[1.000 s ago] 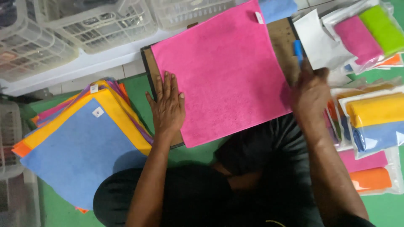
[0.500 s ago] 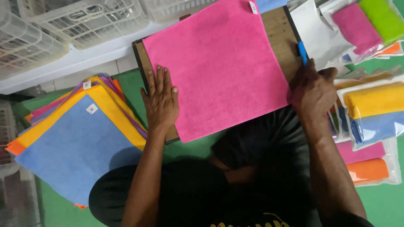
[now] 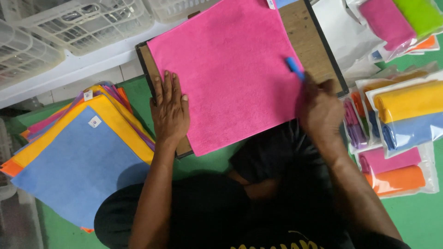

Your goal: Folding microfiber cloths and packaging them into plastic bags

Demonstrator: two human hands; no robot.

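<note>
Pink cloth [image 3: 226,69] on board [image 3: 314,41], cloth stack [image 3: 78,157] beside

The green floor [image 3: 415,216] carries everything here. At the middle, toward 12 o'clock, a brown board with a dark edge [image 3: 314,44] lies flat on it, and a pink cloth [image 3: 226,69] is spread over most of the board. At 9 o'clock a stack of square cloths [image 3: 78,161] lies on the floor, with a blue one on top and yellow, orange and purple edges showing under it. At 3 o'clock several clear bags with rolled cloths [image 3: 406,115] lie on the floor, partly overlapping. At 11 o'clock a white ledge [image 3: 92,64] holds white plastic baskets [image 3: 78,23].
</note>
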